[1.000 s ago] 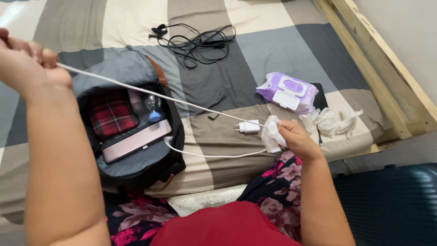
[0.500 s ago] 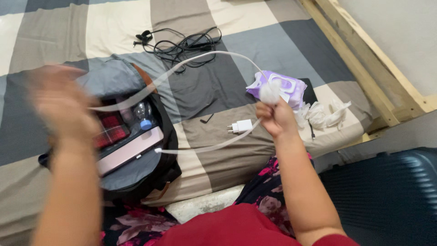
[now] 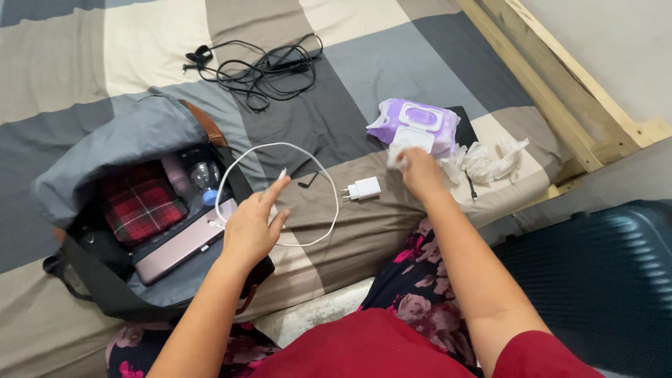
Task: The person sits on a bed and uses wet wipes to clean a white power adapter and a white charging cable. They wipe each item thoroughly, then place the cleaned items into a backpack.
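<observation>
Looping the white charging cable (image 3: 308, 168) is where I am now: my left hand (image 3: 250, 227) holds it with the fingers pinched together on the cord, index finger stretched out, so one round coil stands over the checked bedspread (image 3: 392, 63), just beside the open grey bag (image 3: 140, 140). One cable end pokes up near my fingertip. My right hand (image 3: 418, 171) is off the cable, fingers closed on a crumpled white wipe (image 3: 400, 150), right against the purple wipes pack (image 3: 414, 124) and near the used wipes (image 3: 483, 159). The white plug adapter (image 3: 362, 188) lies loose on the bed between my hands, apart from the cord. A black tangle of wires (image 3: 262, 66) sits well apart, further up the bed. As I judge it, the wiping is finished and the coiling has begun; the next move calls for keeping the loop from springing open while I gather the slack.
</observation>
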